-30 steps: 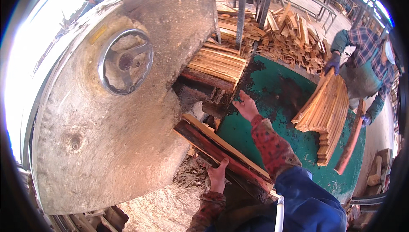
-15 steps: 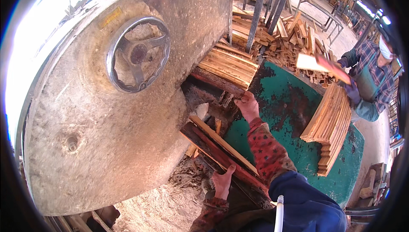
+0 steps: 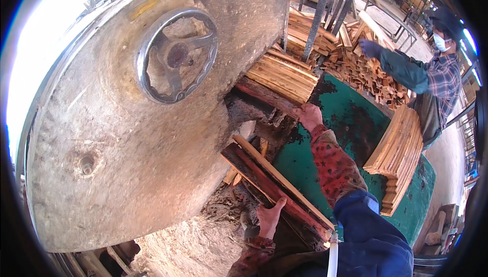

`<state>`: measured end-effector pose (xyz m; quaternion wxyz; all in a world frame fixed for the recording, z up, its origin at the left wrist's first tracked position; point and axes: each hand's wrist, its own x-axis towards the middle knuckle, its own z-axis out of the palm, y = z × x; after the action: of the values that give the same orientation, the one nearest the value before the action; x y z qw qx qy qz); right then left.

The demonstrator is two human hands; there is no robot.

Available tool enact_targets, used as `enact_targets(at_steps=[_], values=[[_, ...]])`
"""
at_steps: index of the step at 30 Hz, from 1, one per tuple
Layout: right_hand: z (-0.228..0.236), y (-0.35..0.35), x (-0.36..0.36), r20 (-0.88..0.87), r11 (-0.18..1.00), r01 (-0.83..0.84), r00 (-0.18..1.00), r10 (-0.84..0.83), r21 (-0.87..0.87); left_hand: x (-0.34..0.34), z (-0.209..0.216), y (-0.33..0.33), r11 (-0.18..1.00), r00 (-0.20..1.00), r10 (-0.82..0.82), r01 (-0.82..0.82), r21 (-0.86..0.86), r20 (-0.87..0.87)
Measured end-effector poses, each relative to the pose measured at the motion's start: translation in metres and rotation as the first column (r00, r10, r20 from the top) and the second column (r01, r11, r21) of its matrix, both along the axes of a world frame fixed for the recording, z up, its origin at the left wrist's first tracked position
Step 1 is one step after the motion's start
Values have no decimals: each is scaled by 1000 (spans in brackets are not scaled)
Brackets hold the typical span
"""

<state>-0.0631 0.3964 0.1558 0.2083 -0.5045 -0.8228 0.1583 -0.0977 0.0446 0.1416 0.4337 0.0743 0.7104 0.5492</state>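
My left hand [image 3: 271, 219] is closed on the lower part of a long dark-red wooden board [image 3: 264, 185], with the thumb over its edge. The board slants down toward my body, and a pale wood strip [image 3: 284, 180] runs along its upper right side. My right hand [image 3: 309, 117] is closed around the near end of another dark-red board [image 3: 269, 96]. That board lies against a row of pale sawn boards [image 3: 284, 77] beside the machine. Its far end is hidden by the machine's housing.
A big dusty machine housing [image 3: 127, 139] with a metal handwheel [image 3: 178, 55] fills the left. Stacked boards [image 3: 394, 150] stand on the green metal table [image 3: 300, 160] at right. Behind are a heap of offcuts [image 3: 356, 71] and a masked co-worker [image 3: 442, 73]. Sawdust [image 3: 188, 246] covers the ground below.
The co-worker has let go of the wood pieces and now stretches an arm toward the offcut heap. My hands keep their holds; the whole view has shifted slightly.
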Motion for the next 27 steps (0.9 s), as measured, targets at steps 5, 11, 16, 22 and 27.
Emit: enact_targets(at_steps=[5, 11, 16, 22, 27], values=[[-8, -11, 8, -43, 992, -70, 996, 75, 101, 0, -4, 0, 999, 999, 22, -23, 41, 27], [-9, -17, 83, -24, 998, 57, 998, -58, -20, 2, -2, 1, 996, 1000, 11, -11, 86, -2], [13, -104, 165, -173, 962, 128, 970, -172, -240, 6, -17, -3, 983, 996, 78, -84, 164, 47], [15, -168, 216, 9, 986, 166, 986, -166, 29, -2, -15, -4, 1000, 1000, -11, 11, 3, 18], [14, -147, 158, 44, 999, -30, 999, 31, -15, 4, -1, 0, 990, 992, 47, -61, 127, 114]])
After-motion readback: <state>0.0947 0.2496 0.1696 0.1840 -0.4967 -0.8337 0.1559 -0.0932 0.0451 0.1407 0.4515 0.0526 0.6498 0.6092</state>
